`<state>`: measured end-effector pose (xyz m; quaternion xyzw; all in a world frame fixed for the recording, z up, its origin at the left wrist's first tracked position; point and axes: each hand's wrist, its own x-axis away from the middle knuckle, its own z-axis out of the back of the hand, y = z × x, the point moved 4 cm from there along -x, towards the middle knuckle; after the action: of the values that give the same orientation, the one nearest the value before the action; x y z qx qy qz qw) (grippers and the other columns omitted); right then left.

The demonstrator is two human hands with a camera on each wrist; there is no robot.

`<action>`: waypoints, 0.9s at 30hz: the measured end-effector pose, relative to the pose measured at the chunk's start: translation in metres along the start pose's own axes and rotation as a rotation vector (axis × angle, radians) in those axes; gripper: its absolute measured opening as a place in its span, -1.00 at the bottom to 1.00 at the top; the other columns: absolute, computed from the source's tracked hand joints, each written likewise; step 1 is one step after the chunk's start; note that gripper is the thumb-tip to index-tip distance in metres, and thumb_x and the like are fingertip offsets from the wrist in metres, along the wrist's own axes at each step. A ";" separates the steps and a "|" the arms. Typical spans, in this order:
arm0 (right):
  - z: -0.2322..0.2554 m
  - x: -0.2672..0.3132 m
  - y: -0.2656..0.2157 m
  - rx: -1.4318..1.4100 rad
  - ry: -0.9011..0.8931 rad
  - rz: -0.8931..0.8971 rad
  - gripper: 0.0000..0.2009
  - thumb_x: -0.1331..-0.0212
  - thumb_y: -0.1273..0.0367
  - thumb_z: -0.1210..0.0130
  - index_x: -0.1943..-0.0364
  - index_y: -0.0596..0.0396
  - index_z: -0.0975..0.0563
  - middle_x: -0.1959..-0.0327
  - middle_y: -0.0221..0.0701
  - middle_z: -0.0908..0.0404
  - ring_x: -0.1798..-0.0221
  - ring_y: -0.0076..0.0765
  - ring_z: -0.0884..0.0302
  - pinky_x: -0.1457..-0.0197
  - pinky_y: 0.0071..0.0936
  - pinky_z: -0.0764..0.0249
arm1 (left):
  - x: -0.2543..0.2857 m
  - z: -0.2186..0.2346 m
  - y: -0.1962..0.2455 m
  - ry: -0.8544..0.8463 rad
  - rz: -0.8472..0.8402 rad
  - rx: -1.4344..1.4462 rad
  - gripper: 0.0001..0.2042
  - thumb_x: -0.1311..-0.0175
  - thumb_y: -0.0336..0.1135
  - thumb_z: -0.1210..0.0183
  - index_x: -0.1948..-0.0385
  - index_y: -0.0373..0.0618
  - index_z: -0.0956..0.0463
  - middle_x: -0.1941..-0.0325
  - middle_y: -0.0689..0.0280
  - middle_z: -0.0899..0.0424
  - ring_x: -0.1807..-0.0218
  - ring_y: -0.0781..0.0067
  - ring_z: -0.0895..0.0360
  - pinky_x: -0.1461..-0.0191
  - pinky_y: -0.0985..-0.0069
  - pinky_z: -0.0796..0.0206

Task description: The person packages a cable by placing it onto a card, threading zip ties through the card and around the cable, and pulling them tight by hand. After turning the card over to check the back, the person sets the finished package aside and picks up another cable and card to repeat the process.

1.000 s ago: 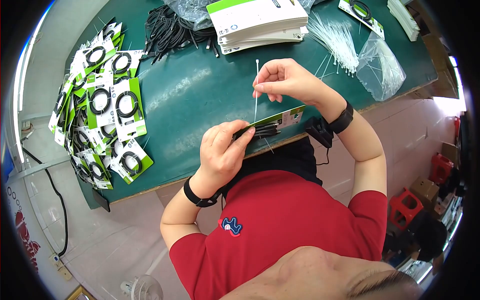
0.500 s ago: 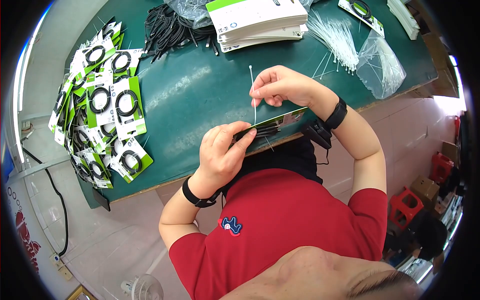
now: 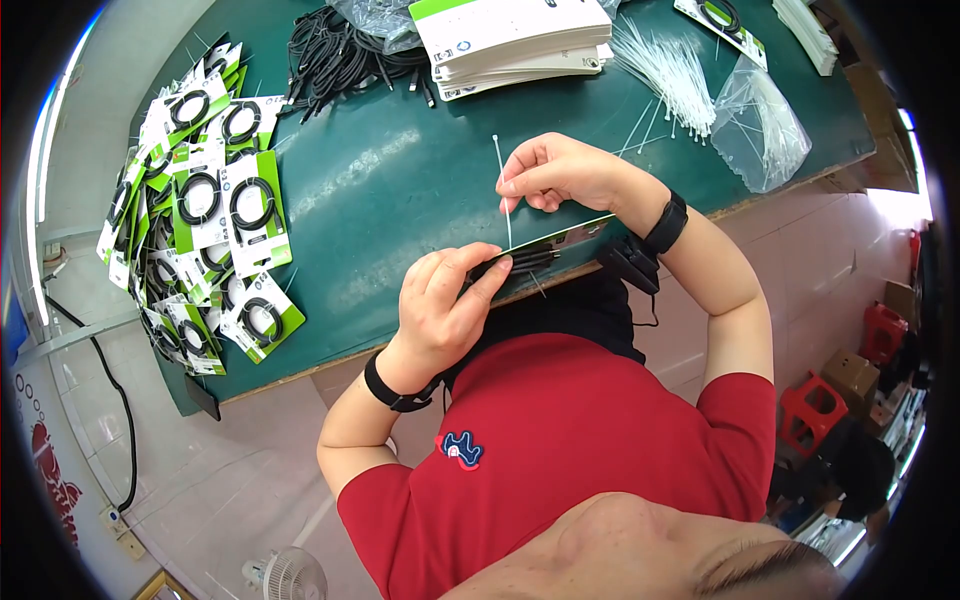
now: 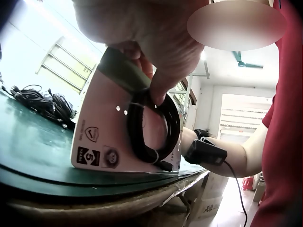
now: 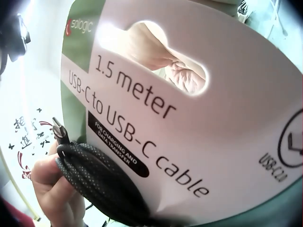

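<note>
In the head view, my left hand [image 3: 445, 300] pinches a cardboard cable card [image 4: 102, 127] together with a coiled black cable [image 4: 137, 132] on its face. The card stands on its edge near the table's front. The right wrist view shows the card's printing, "USB-C to USB-C cable", and a hang slot. A metal plug [image 5: 57, 127] sticks out of the coil beside my left fingers. Thumb and forefinger of my right hand [image 3: 570, 175] pinch a white cable tie [image 3: 508, 225], its head pointing up and its lower end at the card's top edge beside my left fingertips.
Carded cables [image 3: 222, 215] lie heaped on the left of the green table [image 3: 360, 240]. Loose black cables [image 3: 340, 65], stacked blank cards [image 3: 515, 50] and loose white cable ties [image 3: 665, 75] lie along the back. A plastic bag of ties [image 3: 765, 130] sits at the right.
My right hand and the cable tie have shifted slightly left and toward the body, the tie now leaning more. The card has tilted a little; my left hand keeps its grip.
</note>
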<state>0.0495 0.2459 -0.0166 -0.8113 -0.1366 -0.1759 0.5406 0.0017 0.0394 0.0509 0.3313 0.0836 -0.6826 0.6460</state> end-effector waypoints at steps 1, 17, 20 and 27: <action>0.000 0.000 0.000 0.000 0.000 0.000 -0.85 -0.21 0.37 -0.27 0.28 0.18 -0.60 0.34 -0.36 -0.72 0.53 -0.75 -0.43 0.49 -0.75 -0.35 | 0.000 0.000 0.000 0.000 0.000 0.000 -0.70 0.06 -0.61 -0.32 0.21 -0.18 -0.69 0.12 0.24 -0.63 0.26 0.30 -0.57 0.19 0.41 -0.38; -0.002 -0.004 0.012 -0.050 -0.059 -0.043 -0.81 -0.18 0.34 -0.29 0.23 0.17 -0.62 0.31 -0.37 -0.74 0.50 -0.77 -0.45 0.46 -0.78 -0.40 | 0.001 0.000 0.000 -0.010 -0.008 -0.012 -0.69 0.07 -0.60 -0.31 0.20 -0.16 -0.70 0.11 0.25 -0.63 0.24 0.30 -0.58 0.16 0.40 -0.39; -0.008 -0.001 0.013 -0.059 -0.070 -0.065 -0.86 -0.22 0.37 -0.27 0.31 0.17 -0.61 0.34 -0.39 -0.72 0.52 -0.75 -0.41 0.49 -0.77 -0.31 | 0.000 0.001 0.001 -0.005 -0.014 -0.012 -0.69 0.06 -0.60 -0.30 0.20 -0.16 -0.70 0.11 0.26 -0.63 0.24 0.30 -0.58 0.16 0.41 -0.39; -0.022 0.009 0.002 0.084 -0.208 -0.056 -0.86 -0.20 0.35 -0.27 0.32 0.15 -0.63 0.39 -0.49 -0.67 0.51 -0.73 -0.38 0.45 -0.73 -0.30 | -0.005 0.002 0.000 -0.011 -0.047 0.002 -0.71 0.08 -0.58 -0.28 0.22 -0.19 -0.69 0.07 0.24 -0.68 0.26 0.29 -0.58 0.19 0.41 -0.40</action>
<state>0.0556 0.2247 -0.0069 -0.7976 -0.2218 -0.1001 0.5519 0.0004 0.0421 0.0552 0.3260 0.0869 -0.6995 0.6300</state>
